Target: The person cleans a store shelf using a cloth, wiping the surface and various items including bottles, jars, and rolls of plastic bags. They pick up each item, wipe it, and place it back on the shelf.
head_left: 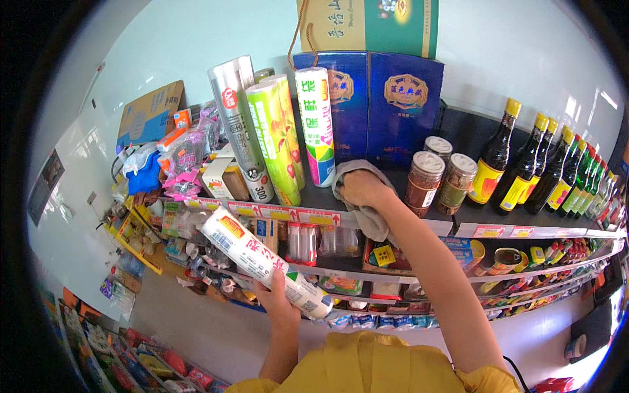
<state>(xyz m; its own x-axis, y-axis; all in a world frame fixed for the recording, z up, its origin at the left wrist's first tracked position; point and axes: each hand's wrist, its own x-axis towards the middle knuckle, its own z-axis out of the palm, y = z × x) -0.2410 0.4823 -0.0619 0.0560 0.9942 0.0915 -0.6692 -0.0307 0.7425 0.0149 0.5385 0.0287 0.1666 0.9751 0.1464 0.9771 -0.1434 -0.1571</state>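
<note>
In the head view, the left hand (pixel 278 304) was closed around a white roll (pixel 262 257), its thumb across the front, and held it aslant before the shelves with the upper end toward the left. The right hand (pixel 367 188) was clenched over a bunched grey cloth (pixel 372 224) at the front of the dark top shelf (pixel 316 198); how its fingers lay inside the folds could not be told. Part of the cloth hung over the shelf's front edge.

Just left of the cloth, an upright patterned roll (pixel 316 134) stood on the same surface, then green rolls (pixel 272 144) and a silver roll (pixel 239 124), both leaning slightly. Dark blue boxes (pixel 406 108) backed that stretch against a pale wall (pixel 216 46). To the right of the forearm came lidded jars (pixel 424 182) close together, then a row of dark bottles (pixel 499 157) with yellow caps. A price strip (pixel 288 214) ran along the front edge.

Below, more tiers carried packets and cans (pixel 506 257). At the left end, a brown and blue carton (pixel 152 116) leaned behind crowded plastic bags (pixel 187 154). A pale floor (pixel 203 301) spread beneath, with another stocked rack (pixel 154 363) at the lower left
</note>
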